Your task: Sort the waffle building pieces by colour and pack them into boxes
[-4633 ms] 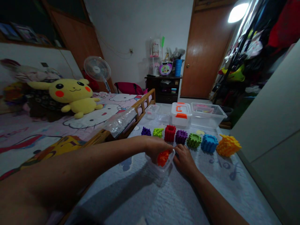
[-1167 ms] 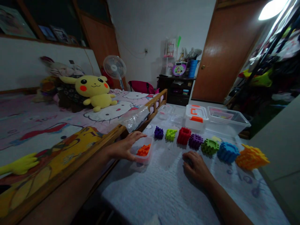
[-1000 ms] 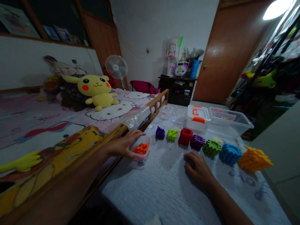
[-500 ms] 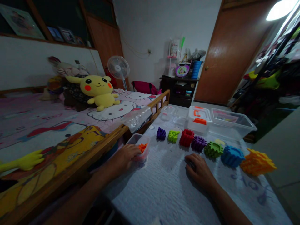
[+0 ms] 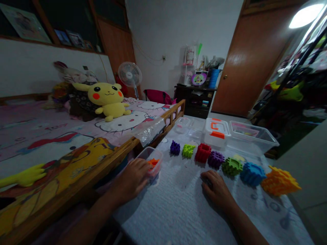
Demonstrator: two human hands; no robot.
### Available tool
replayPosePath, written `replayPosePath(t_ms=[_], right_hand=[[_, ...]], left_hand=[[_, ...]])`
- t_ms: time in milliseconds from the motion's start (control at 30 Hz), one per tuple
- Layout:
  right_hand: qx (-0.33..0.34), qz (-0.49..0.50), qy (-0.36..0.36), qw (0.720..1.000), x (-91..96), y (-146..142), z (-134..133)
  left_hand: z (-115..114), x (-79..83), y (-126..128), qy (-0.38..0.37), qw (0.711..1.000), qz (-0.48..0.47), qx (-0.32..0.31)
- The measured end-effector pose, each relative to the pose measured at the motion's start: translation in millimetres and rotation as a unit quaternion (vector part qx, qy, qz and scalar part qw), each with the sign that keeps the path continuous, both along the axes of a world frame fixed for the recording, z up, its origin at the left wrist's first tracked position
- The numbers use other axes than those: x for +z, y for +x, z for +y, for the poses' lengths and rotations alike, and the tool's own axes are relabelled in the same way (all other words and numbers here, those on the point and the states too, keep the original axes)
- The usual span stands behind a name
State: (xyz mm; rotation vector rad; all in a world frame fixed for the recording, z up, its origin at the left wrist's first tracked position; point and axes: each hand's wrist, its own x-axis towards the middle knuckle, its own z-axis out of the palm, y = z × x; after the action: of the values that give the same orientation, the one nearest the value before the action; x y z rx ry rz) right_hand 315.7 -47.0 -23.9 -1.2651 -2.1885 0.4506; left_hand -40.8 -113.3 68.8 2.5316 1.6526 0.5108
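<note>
My left hand (image 5: pixel 133 177) reaches to the table's left edge, its fingers closed round the near wall of a small clear container (image 5: pixel 146 153). Orange toy pieces (image 5: pixel 153 162) lie inside it. My right hand (image 5: pixel 216 188) lies palm down on the white cloth (image 5: pixel 178 211), fingers loosely spread and holding nothing. Just beyond it stands a row of toothed blocks: purple (image 5: pixel 175 148), lime (image 5: pixel 188 150), red (image 5: pixel 203 152), purple (image 5: pixel 216 159), green (image 5: pixel 231 166), blue (image 5: pixel 251 174) and orange (image 5: pixel 280 180).
Behind the row sit a white box with an orange handle (image 5: pixel 216 131), a large clear bin (image 5: pixel 252 136) and small clear tubs (image 5: pixel 183 122). A wooden bed rail (image 5: pixel 163 123) with a plastic bag (image 5: pixel 149 129) borders the table's left. A yellow plush (image 5: pixel 108 100) lies on the bed.
My left hand has carried the clear container with orange pieces from in front of the block row to the table's left edge. My right hand has stayed resting on the cloth.
</note>
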Motion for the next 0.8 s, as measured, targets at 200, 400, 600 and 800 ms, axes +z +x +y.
replayPosePath(t_ms=[200, 400, 600, 800], right_hand=[[-0.006, 0.002, -0.005, 1.000, 2.5, -2, -1], [-0.007, -0.008, -0.001, 1.000, 1.8, -2, 0], [-0.022, -0.051, 0.014, 0.998, 4.2, -9, -7], [-0.006, -0.149, -0.014, 0.989, 30.2, -30, 6]], left_hand=[[-2, 23.0, 42, 0.081, 0.995, -0.051, -0.025], [59, 49.9, 81, 0.056, 0.993, -0.095, -0.032], [134, 58.6, 99, 0.010, 0.999, -0.040, -0.009], [191, 45.5, 101, -0.054, 0.995, -0.070, 0.049]])
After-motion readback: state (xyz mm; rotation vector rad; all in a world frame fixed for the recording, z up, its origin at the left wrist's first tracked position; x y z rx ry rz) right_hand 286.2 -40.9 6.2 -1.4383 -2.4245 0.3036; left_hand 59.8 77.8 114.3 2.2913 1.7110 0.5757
